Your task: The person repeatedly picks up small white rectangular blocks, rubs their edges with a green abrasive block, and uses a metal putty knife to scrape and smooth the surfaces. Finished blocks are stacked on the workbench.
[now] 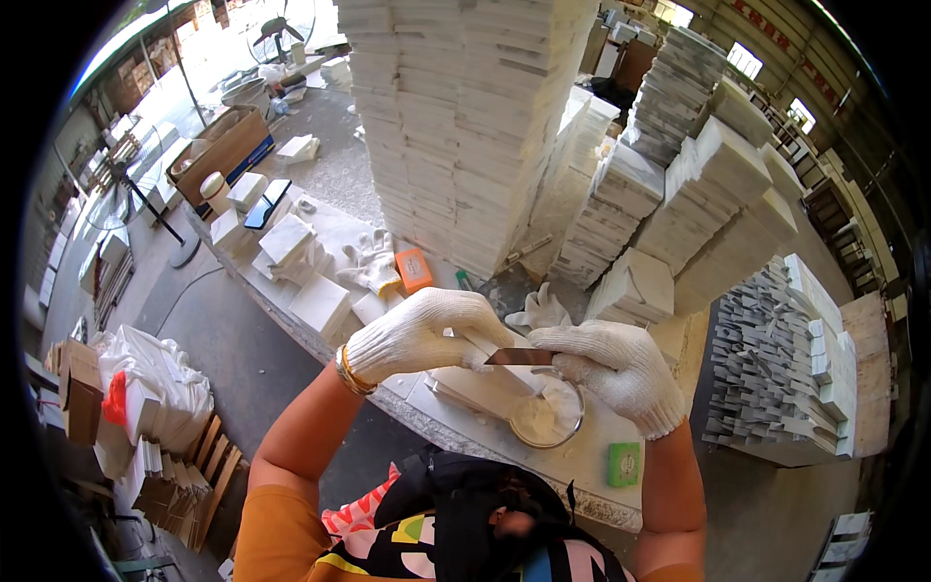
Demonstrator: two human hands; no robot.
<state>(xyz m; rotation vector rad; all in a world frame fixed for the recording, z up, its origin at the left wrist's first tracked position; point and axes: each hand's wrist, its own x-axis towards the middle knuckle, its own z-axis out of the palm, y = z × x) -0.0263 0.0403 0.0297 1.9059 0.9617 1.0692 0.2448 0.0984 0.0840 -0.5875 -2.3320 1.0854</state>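
Note:
Both my hands wear white knit gloves and meet over the worktable [388, 378]. In my right hand [621, 369], closed fingers hold a thin metal scraper blade [521, 357], which points left. My left hand [427, 335] is closed at the blade's left end, its fingers curled round the edge of a pale stone piece [472, 346], partly hidden by the glove. Below the blade, a round bowl [579, 427] holds white powder or paste [553, 409]. A long white slab [475, 388] lies against the bowl's left side.
Tall stacks of white stone tiles [456, 126] rise just beyond my hands, with more stacks [630, 204] at right. An orange box [414, 271], a loose glove [371, 262], tile pieces [320, 304] and a phone [268, 204] lie leftward. A green box [623, 465] sits near the front edge.

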